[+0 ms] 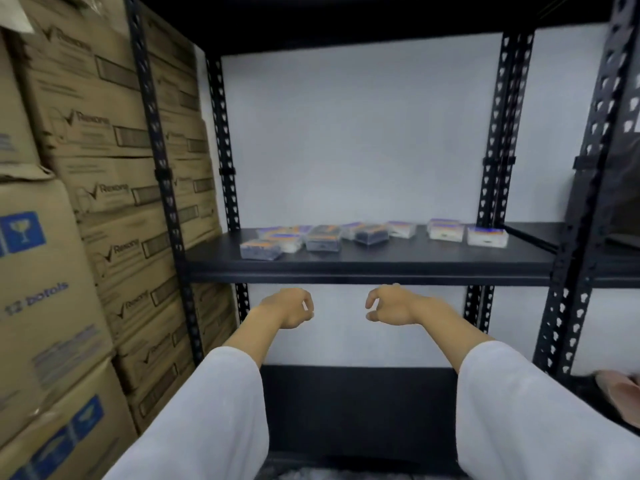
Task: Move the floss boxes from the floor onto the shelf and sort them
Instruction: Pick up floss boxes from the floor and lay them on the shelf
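- Head view, far left: stacked cardboard cartons point(104, 188) fill the neighbouring bay, pressed against the black slotted upright point(157, 157); they play no part in the job.
- Left of centre, on the black shelf point(381, 263): a loose cluster of floss boxes point(289, 239), some with dark contents, some pale, lying at odd angles and touching or overlapping one another. The picture is too soft to read any labels.
- Below the shelf's front edge, the left hand point(289, 308) hangs in the air with fingers curled loosely inward, thumb near the fingertips, nothing in it.
- Just beside it, the right hand point(391, 306) mirrors that pose: fingers bent but not closed on anything, empty.
- Right of centre on the shelf: a few pale floss boxes point(465, 232) sit more squarely, apart from the mixed cluster.
- Far right: the next bay's upright point(585, 202) and a pinkish object point(621, 393) low down, too blurred to identify.
- Step in hand, as I judge it: the boxes seen here are already up on the shelf, and sorting looks only partly done, since dark and pale ones lie mixed on the left. The floor is hidden, so I cannot tell whether more remain there.
- Next move likely calls for raising both hands above the shelf edge, pinching one box out of the mixed cluster without nudging its neighbours, and setting it with its own kind.
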